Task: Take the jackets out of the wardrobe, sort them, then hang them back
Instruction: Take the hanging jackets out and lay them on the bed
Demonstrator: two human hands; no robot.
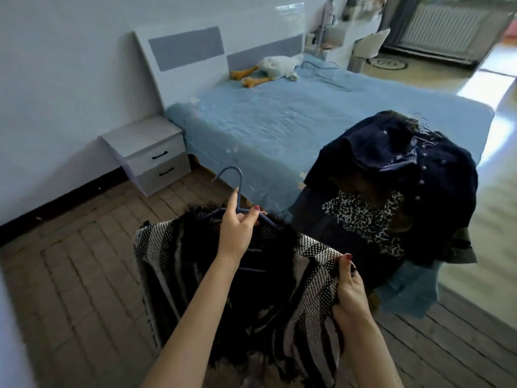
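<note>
- The bed (279, 119) in front of me wears a light blue cover, and a white stuffed goose (275, 67) with orange legs lies up by the headboard (179, 49).
- A white nightstand (151, 152) with two drawers stands on the brick-patterned floor (70, 261), just beside the bed's near corner by the wall.
- A heap of dark jackets (391, 186) sits on the bed's near right corner: a navy one with a row of light buttons on top, a black-and-white spotted piece under it, and thin hanger hooks poking out at the top of the heap.
- That heap is close to the right of what I am holding, but not touching it.
- Far back there is a white chair (372, 44) and a radiator (444, 26); the rest there is too blurred to tell.
- My left hand (237, 228) grips the blue hanger (237, 197) at the base of its hook, fingers curled round it, thumb on the shoulder bar.
- The checked jacket (310, 298) hangs from that hanger in front of me, above the floor: black and white coarse weave, broad stripes, a fuzzy black collar edge.
- My right hand (349, 289) pinches the jacket's right shoulder edge, fingers bunched into the cloth.
</note>
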